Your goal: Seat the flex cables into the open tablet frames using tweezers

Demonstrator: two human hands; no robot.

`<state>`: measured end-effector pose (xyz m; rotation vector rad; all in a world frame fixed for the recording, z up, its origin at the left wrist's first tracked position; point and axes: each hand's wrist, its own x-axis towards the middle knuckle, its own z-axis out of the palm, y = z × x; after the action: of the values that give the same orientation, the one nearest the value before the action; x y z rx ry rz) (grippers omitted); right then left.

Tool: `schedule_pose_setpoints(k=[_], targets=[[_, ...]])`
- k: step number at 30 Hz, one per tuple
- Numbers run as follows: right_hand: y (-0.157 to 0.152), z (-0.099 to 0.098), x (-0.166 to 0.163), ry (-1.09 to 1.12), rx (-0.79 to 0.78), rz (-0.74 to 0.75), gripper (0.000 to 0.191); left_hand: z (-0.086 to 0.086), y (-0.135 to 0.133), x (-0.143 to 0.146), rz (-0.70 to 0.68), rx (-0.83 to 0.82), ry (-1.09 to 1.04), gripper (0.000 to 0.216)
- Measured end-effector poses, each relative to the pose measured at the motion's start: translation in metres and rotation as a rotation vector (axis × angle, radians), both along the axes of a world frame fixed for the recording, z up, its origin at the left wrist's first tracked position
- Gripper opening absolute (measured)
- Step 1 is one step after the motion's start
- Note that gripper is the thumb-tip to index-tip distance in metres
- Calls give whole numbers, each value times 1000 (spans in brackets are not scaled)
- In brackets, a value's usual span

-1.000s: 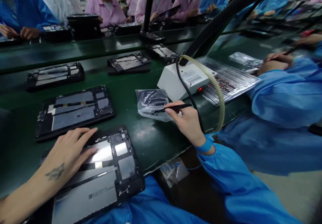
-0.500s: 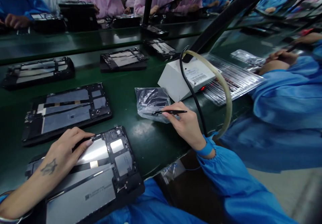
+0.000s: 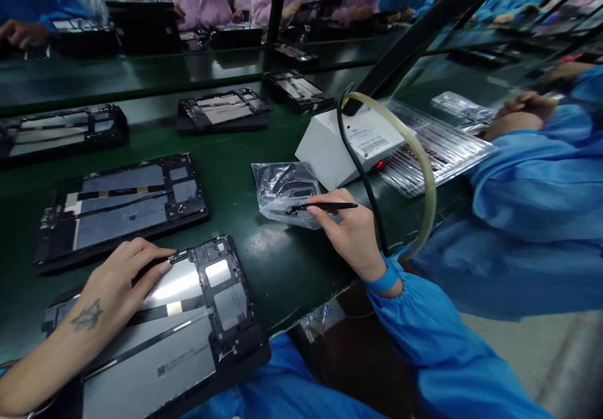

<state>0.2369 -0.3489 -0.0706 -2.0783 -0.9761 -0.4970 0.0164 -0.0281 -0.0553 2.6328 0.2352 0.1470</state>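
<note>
The right hand pinches a thin black tool between thumb and fingertips. The tool's long axis runs almost level, left to right, and its tip points left into the near edge of a small clear bag. The bag lies on the green table, just left of this hand and a little farther off. Dark parts show through the plastic. Whether the tip is inside the bag or only on top of it cannot be told.

The left hand holds nothing. It lies flat and loosely spread on the near open tablet, with its fingertips at the tablet's far edge. It is well apart from the bag, so the right hand is the nearer by far.

A white box stands just beyond the bag on the right. A black cable and a pale tube arc from it over the right wrist. A co-worker's blue sleeve fills the right side.
</note>
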Motion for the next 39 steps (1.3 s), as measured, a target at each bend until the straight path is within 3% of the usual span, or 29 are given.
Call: schedule_pose_setpoints(k=[20, 23, 26, 29, 31, 33, 35, 39], targets=[[3, 0, 3, 67, 18, 31, 20, -2, 3, -2, -17, 49, 29, 45], [1, 6, -2, 104, 95, 31, 20, 6, 6, -3, -76, 139, 58, 45], [-12, 13, -17, 150, 231, 34, 20, 31, -8, 8, -186, 321, 38, 46], [-42, 14, -41, 126, 419, 20, 23, 60, -53, 47, -422, 482, 0, 38], [-69, 9, -58, 30, 552, -17, 24, 73, -102, 86, -634, 391, 4, 35], [-97, 0, -70, -110, 668, -94, 20, 74, -161, 125, -832, 106, 5, 32], [-126, -9, -77, -224, 837, -236, 15, 66, -225, 157, -925, -276, 102, 34], [-175, -21, -72, -144, 1173, -462, 13, 40, -331, 188, -842, -1069, 549, 62]])
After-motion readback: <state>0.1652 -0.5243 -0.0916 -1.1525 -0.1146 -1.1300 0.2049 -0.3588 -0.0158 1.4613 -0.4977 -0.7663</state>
